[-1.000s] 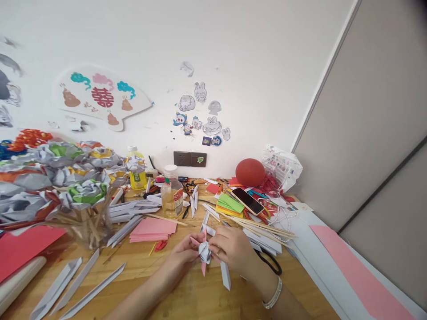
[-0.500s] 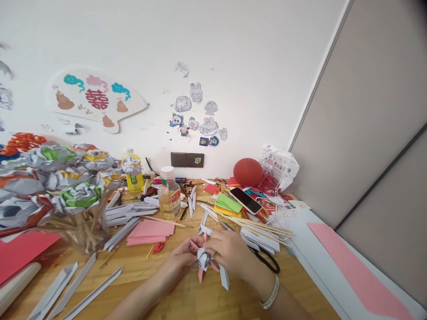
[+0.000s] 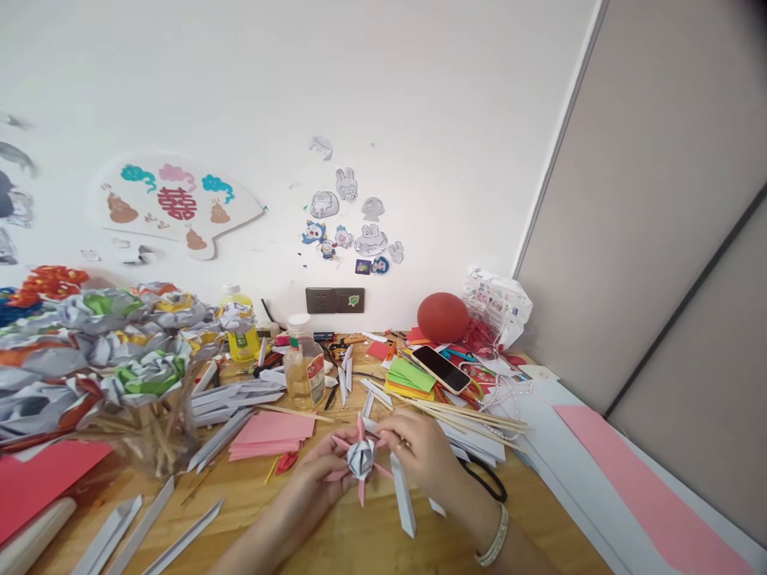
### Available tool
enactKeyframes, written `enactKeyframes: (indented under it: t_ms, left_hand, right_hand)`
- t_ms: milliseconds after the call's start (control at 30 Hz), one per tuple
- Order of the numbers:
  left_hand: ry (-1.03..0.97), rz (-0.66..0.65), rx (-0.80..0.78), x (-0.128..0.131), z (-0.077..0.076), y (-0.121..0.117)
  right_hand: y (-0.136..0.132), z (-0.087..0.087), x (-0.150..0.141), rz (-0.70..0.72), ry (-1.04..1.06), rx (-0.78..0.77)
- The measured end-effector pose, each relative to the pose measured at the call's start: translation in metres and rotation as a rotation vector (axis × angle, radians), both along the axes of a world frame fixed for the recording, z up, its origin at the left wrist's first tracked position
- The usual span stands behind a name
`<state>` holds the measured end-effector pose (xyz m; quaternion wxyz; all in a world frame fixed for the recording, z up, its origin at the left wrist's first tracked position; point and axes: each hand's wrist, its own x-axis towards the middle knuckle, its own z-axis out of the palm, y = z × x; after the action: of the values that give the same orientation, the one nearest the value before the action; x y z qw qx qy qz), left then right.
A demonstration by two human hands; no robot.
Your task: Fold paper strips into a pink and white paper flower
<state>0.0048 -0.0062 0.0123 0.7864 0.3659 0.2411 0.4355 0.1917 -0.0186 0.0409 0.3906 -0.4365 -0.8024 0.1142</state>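
The left hand pinches the small white-and-pink paper flower between thumb and fingers, above the table. The right hand curls its fingers close at the flower's right side; whether they grip anything I cannot tell. Pink paper lies beyond, left, near a bottle.

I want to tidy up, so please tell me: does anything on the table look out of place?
Perhaps the phone: it lies askew near the green paper sheets and wooden sticks, and is no craft material. I see no spill.
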Motion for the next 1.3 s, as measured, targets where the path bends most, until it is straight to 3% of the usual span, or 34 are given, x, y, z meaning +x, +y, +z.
enactKeyframes:
  t_ms: [167,367,533,700,967,1133,1300]
  left_hand:
    - [-0.093,0.126,0.001,-0.007,0.005,0.006]
    - [-0.075,0.141,0.058,-0.005,0.007,0.003]
    - [0.058,0.139,0.068,0.001,-0.002,0.003]
    - [0.217,0.155,0.15,0.0,-0.006,0.005]
    - [0.404,0.149,0.242,0.0,0.003,0.004]
    - [0.41,0.172,0.253,0.002,0.004,0.004]
    - [0.399,0.181,0.209,0.0,0.002,0.005]
  right_hand:
    - [0.007,-0.002,0.003,-0.097,0.209,-0.043]
    - [0.007,-0.017,-0.013,-0.077,0.107,-0.097]
    - [0.008,-0.027,-0.018,-0.135,0.061,-0.109]
    - [0.007,-0.021,-0.013,-0.126,0.037,-0.1]
    - [0.003,-0.016,-0.012,-0.083,0.0,-0.085]
    - [0.0,-0.011,-0.013,-0.123,-0.095,-0.1]
    - [0.0,-0.003,-0.007,-0.076,-0.136,-0.077]
